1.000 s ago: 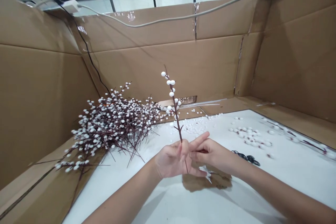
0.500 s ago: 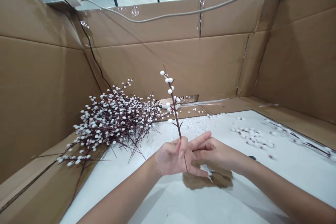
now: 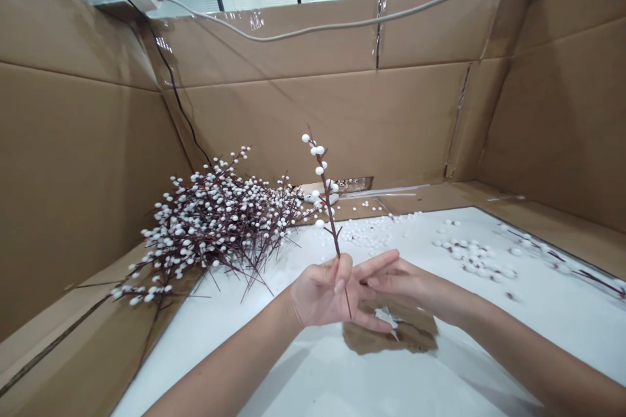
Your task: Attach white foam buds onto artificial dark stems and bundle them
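Observation:
A brown twig with white berries [image 3: 328, 205] stands almost upright in my left hand [image 3: 323, 293]. Thumb and index finger pinch its bare stem, and the stem's lower end shows below them across the palm. My left hand's other fingers spread to the right. Against these fingers rests my right hand [image 3: 420, 283], its visible fingers stretched to the left and no object seen in them; some fingertips are hidden. Beneath both hands lies a torn brown piece of cardboard [image 3: 415, 332] with a crumpled whitish scrap [image 3: 386, 318] on it, partly behind a left finger.
A large heap of white-berried twigs [image 3: 220, 221] fills the left rear. Loose white berries [image 3: 476, 257] are scattered over the white tabletop [image 3: 372, 384], with more twigs [image 3: 562, 260] at far right. Cardboard walls [image 3: 303, 104] enclose the table; a pale cable [image 3: 313, 30] crosses above.
My right hand's fingers have straightened from a more curled pose beside the left fingers. My left hand keeps its pinch on the twig. The view has shifted slightly.

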A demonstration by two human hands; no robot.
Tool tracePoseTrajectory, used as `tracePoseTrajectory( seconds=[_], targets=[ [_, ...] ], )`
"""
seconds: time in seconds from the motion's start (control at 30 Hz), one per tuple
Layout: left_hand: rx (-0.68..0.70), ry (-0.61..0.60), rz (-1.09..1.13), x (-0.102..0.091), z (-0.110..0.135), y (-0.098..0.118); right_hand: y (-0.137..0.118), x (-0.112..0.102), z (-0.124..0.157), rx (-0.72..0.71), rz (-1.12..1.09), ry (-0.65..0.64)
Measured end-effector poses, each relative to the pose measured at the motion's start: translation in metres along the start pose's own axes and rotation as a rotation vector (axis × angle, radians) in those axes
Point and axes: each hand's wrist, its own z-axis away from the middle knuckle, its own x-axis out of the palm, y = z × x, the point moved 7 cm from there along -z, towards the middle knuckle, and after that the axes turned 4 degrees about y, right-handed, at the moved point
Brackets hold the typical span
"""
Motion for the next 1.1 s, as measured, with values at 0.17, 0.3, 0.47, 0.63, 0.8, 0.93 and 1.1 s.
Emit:
tracePoseTrajectory(
  seconds=[0.17,0.3,0.47,0.63,0.8,0.93,1.1],
  targets=[
    [0.003,-0.005,0.006,-0.001,0.000,0.000,0.013,-0.006,-0.006,0.000,0.147,0.151],
    [0.056,0.037,0.010,-0.006,-0.001,0.004,0.006,-0.016,-0.003,-0.077,0.418,0.356],
    [0.141,0.073,0.098,-0.011,-0.004,0.007,-0.023,-0.008,0.009,-0.510,0.866,0.523],
    [0.152,0.065,0.147,-0.010,-0.002,0.012,-0.032,-0.010,0.021,-0.761,0.992,0.569],
    [0.213,0.115,0.101,-0.023,0.009,0.030,-0.029,-0.081,0.021,-0.434,0.533,0.856],
    [0.211,0.142,0.045,-0.040,0.012,0.032,-0.008,-0.101,0.003,-0.239,0.196,0.720],
    [0.205,0.194,-0.004,-0.059,0.011,0.021,0.023,-0.062,-0.008,0.131,-0.099,0.149]
  ],
)
